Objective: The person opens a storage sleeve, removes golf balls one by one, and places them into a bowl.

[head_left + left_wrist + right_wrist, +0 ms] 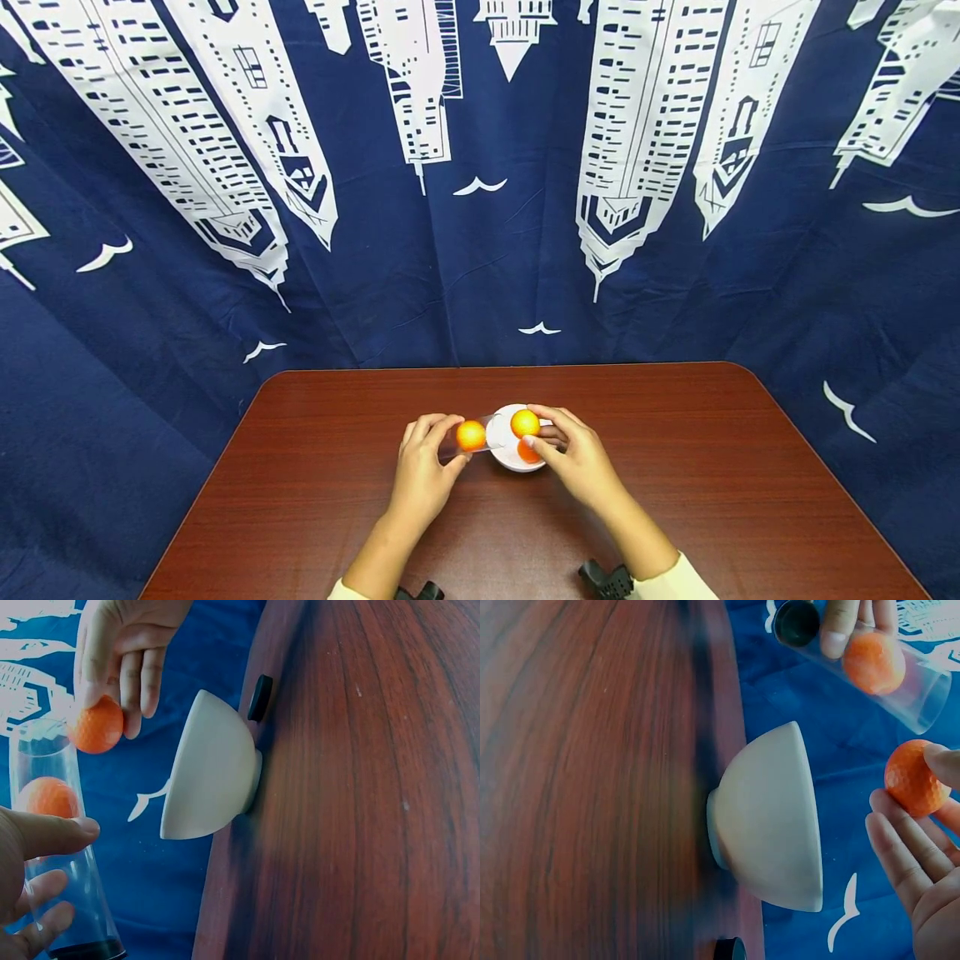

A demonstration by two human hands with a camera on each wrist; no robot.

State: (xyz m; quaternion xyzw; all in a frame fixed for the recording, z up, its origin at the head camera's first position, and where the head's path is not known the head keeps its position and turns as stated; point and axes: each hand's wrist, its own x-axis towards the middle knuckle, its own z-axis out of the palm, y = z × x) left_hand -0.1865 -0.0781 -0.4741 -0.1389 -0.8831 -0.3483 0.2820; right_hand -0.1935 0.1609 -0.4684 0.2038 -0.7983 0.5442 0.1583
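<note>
My left hand (pixel 427 467) grips a clear plastic tube (pixel 79 892) with a black bottom, tilted so its mouth points toward my right hand. Inside the tube sits an orange dimpled golf ball (pixel 874 663). Between thumb and fingers, my right hand (pixel 581 458) pinches a second orange golf ball (pixel 917 778), held above the white bowl (pixel 772 821) near the tube's mouth. In the head view another orange ball (pixel 528 451) lies in the bowl, partly covered by my right thumb. From the sides, the bowl's wall hides its inside.
Beyond the bowl, a small black disc (pixel 260 698) rests on the brown wooden table (pixel 300 500); in the head view it is hidden. A dark blue cloth (pixel 495 267) with white building prints hangs behind the table. Black wrist devices (pixel 606 580) show at the lower edge.
</note>
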